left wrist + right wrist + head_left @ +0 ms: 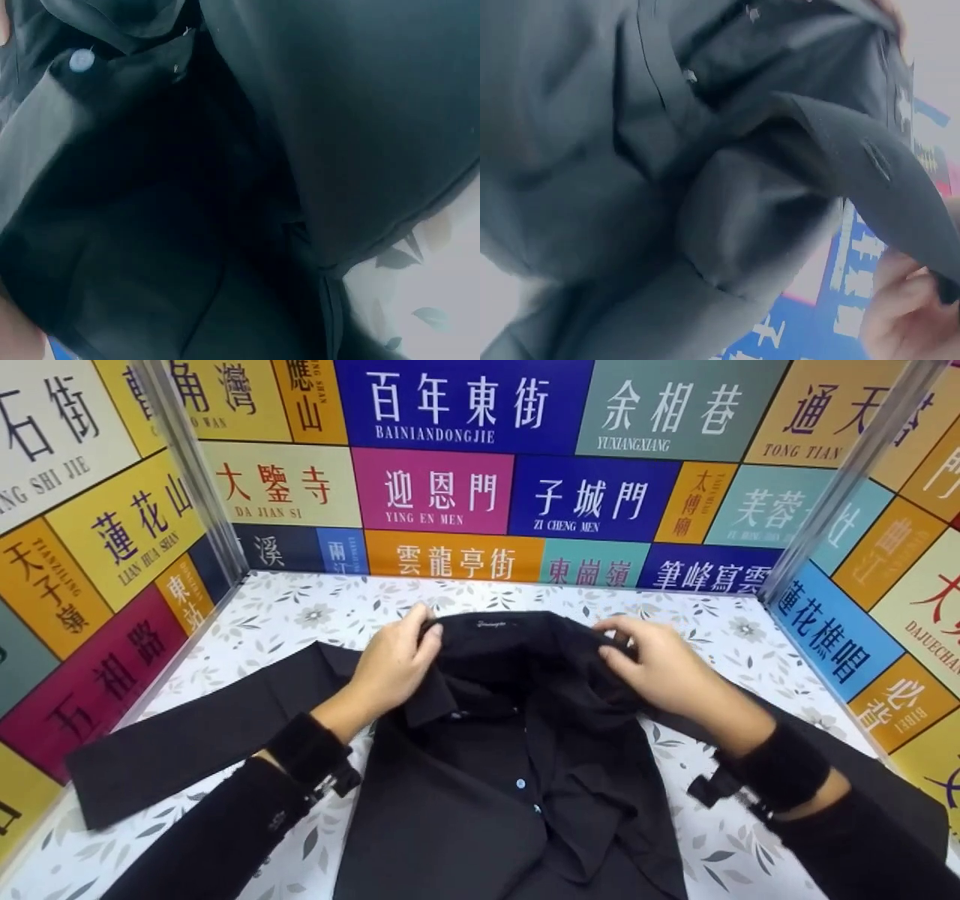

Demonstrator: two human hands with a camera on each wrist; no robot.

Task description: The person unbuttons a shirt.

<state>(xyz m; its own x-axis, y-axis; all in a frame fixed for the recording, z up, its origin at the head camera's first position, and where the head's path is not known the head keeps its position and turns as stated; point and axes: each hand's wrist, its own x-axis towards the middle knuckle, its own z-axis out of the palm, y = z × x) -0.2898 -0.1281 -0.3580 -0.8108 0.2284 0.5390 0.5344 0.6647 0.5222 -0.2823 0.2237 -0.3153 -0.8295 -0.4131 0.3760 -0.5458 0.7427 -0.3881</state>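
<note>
A black button-up shirt (pixel 450 795) lies front up, its collar raised toward the far side. My left hand (pixel 397 656) pinches the collar at its left side between thumb and fingers. At the collar's right side, my right hand (pixel 664 664) grips the cloth with curled fingers. In the right wrist view those fingers (pixel 907 307) close on the end of a band with a buttonhole (pixel 877 163). A pale button (pixel 82 60) shows on the cloth in the left wrist view, where only a bit of hand appears at the edge.
The left sleeve (pixel 195 727) stretches out to the left, and the right sleeve (pixel 862 765) runs right, partly behind my forearm. Beneath is a white leaf-patterned table (pixel 300 615). Colourful panels with writing (pixel 435 491) wall it at the back and both sides.
</note>
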